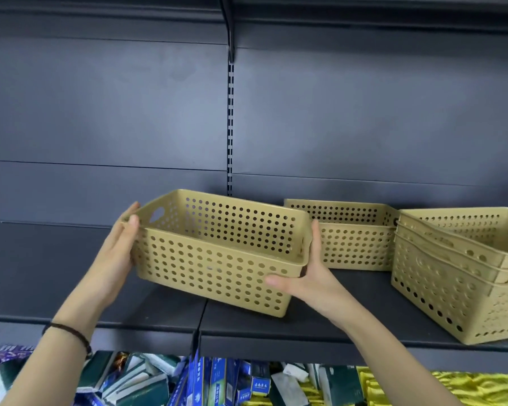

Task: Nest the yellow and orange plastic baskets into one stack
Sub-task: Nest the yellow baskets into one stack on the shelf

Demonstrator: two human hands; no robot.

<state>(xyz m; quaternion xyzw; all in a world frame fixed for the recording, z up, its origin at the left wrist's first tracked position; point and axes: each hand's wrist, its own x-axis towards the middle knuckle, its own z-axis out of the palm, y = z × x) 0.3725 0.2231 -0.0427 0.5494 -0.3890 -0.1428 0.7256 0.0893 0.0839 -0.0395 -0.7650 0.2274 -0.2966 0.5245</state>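
A yellow perforated plastic basket [217, 276] is held at the middle of the dark shelf, tilted with its left end raised. My left hand [121, 247] grips its left end below the handle hole. My right hand [308, 276] holds its right end, thumb across the front wall. Behind it to the right stands a second single yellow basket [355, 244]. At the far right sits a stack of nested yellow baskets [458, 276], partly cut off by the frame edge. I see no orange basket.
The dark shelf board [335, 326] has bare room left of the held basket. A slotted upright [230, 127] runs up the dark back panel. Below the shelf lie several blue and green boxes [206, 382] and yellow cloth [423, 385]. A dark band circles my left wrist.
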